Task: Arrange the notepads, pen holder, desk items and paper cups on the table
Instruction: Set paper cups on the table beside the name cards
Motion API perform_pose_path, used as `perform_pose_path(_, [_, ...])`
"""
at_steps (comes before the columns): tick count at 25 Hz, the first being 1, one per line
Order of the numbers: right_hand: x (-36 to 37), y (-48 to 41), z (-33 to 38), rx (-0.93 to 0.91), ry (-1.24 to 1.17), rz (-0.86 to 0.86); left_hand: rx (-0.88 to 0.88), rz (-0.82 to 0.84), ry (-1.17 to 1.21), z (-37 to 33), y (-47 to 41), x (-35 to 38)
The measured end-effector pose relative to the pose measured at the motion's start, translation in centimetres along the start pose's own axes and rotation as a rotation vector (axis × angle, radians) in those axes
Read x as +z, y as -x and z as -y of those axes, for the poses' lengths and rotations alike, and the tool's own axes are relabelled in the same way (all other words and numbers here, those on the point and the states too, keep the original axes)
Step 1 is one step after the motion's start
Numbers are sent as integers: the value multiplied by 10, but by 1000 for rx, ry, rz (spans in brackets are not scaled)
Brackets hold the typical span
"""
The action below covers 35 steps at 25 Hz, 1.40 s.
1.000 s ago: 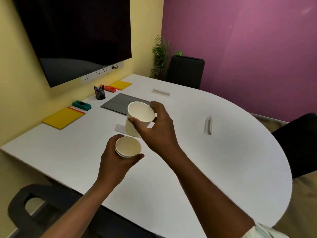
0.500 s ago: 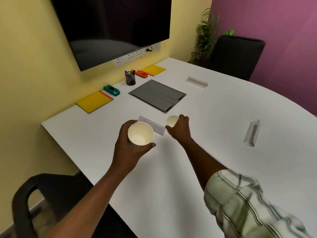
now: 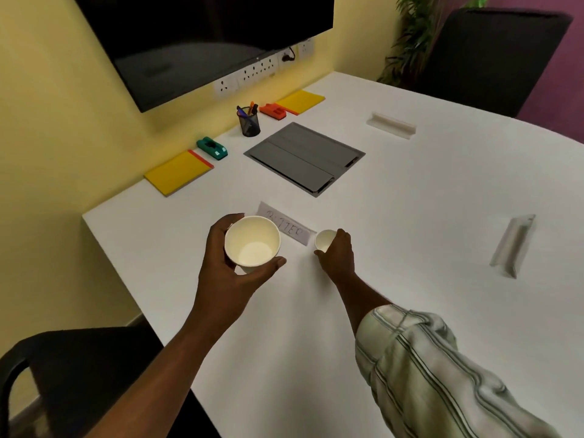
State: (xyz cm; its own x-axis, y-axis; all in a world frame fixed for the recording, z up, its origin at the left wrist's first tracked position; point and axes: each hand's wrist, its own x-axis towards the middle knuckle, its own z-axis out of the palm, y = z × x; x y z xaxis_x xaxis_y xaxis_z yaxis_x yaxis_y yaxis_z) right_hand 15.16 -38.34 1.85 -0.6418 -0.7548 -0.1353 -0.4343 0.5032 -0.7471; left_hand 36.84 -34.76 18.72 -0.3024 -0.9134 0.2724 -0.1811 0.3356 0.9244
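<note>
Simply smooth, round paper cups point(image 3: 252, 241)

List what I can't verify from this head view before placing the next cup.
Head view:
- the large cup in the left hand: one or a stack? Seen from above, the hand covers its wall.
- the small cup: the right hand hides its base, so table contact is unclear.
- the paper card: writing blurred, partly behind the large cup.
- the green desk item, orange desk item: too small to identify.
</note>
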Motion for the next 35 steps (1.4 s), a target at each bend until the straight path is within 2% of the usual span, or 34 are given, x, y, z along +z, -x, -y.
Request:
perform_pose_path(12, [4, -18, -6, 35, -9, 84, -35, 22, -86, 2, 4, 16])
perform_pose_path(19, [-17, 8, -8, -69, 116, -101, -71, -8, -109, -4, 14, 25])
perform_pose_path(23, [-43, 42, -1, -91, -95, -270, -125, -31, -124, -15, 33, 36])
perform_pose_path(26, [-62, 80, 12, -143, -305, -311, -135, -43, -141, -21, 50, 42])
perform_pose_path(30, [-105, 140, 33, -261, -465, -190, -142, -54, -133, -39, 83, 39])
perform_pose_path(35, [-167, 228, 55, -293, -550, 17, -83, -20, -113, -62, 129, 29])
